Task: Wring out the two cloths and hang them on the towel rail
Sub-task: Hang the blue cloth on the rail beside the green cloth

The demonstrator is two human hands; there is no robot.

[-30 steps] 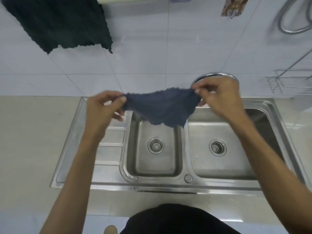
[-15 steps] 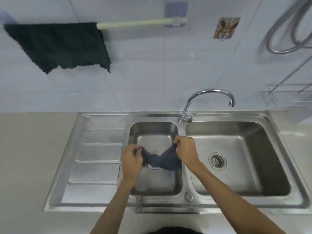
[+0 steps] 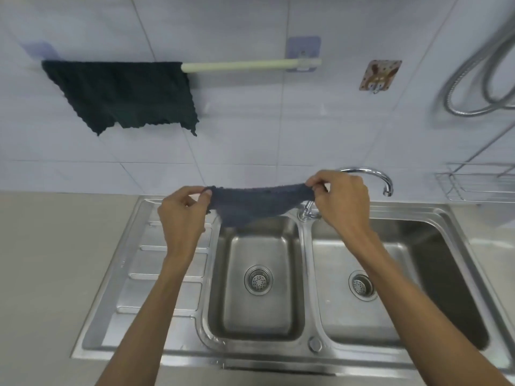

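A dark blue-grey cloth (image 3: 256, 203) is stretched flat between my hands above the back of the left sink basin. My left hand (image 3: 181, 215) pinches its left corner and my right hand (image 3: 341, 203) pinches its right corner. Its lower edge sags and looks blurred. A dark green cloth (image 3: 125, 93) hangs over the left half of the pale towel rail (image 3: 250, 64) on the tiled wall. The rail's right half is bare.
A steel double sink (image 3: 306, 355) with a ribbed drainboard (image 3: 156, 274) lies below. The curved tap (image 3: 373, 176) stands just behind my right hand. A wall hook (image 3: 377, 76), a coiled metal hose (image 3: 473, 76) and a wire rack (image 3: 479, 182) are to the right.
Half a second ago both hands held the blue-grey cloth bunched low in the left basin. They have risen and moved apart, spreading the cloth out at tap height.
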